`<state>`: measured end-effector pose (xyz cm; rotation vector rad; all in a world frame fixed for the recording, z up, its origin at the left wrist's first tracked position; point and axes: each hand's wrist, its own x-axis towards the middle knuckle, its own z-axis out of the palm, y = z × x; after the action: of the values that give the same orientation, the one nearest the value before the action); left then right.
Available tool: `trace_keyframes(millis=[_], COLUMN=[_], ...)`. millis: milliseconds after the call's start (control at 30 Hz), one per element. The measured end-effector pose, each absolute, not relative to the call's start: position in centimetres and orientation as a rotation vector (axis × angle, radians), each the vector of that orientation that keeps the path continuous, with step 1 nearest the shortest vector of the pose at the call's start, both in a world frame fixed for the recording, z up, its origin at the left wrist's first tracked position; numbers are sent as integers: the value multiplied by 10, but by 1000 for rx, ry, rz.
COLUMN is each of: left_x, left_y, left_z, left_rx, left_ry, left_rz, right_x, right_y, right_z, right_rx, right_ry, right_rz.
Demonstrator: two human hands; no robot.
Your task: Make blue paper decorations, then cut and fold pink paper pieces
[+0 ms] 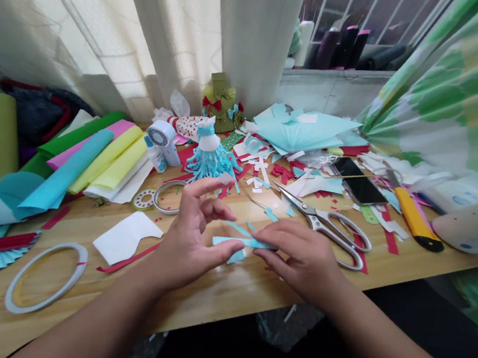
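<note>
A small light blue paper strip lies on the wooden table between my hands. My left hand has its thumb pressed on the strip's left end, with the other fingers raised and spread. My right hand lies flat with its fingertips pinning the strip's right end. Just behind my hands stands a blue and white paper figure with a fringed skirt. Metal scissors lie closed to the right of my right hand.
Rolled coloured paper sheets lie at the left, with tape rings and a white scrap nearer me. A tape dispenser, a phone, a yellow utility knife and many paper scraps cover the back. Curtains hang behind.
</note>
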<state>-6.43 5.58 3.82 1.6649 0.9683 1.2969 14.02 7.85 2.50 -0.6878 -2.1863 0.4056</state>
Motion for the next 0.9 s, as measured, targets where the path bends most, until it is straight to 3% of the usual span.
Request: trace_keyframes(millis=[367,900], left_x=[-56,-58], left_y=[52,54], left_z=[33,40], left_rx=[1676,1396], left_ry=[919,1049], left_rz=[1251,1241], right_x=[137,129], right_y=[82,83], right_z=[46,53], right_rx=[-965,-985], right_ry=[-2122,-2052], right_rz=[1087,1048])
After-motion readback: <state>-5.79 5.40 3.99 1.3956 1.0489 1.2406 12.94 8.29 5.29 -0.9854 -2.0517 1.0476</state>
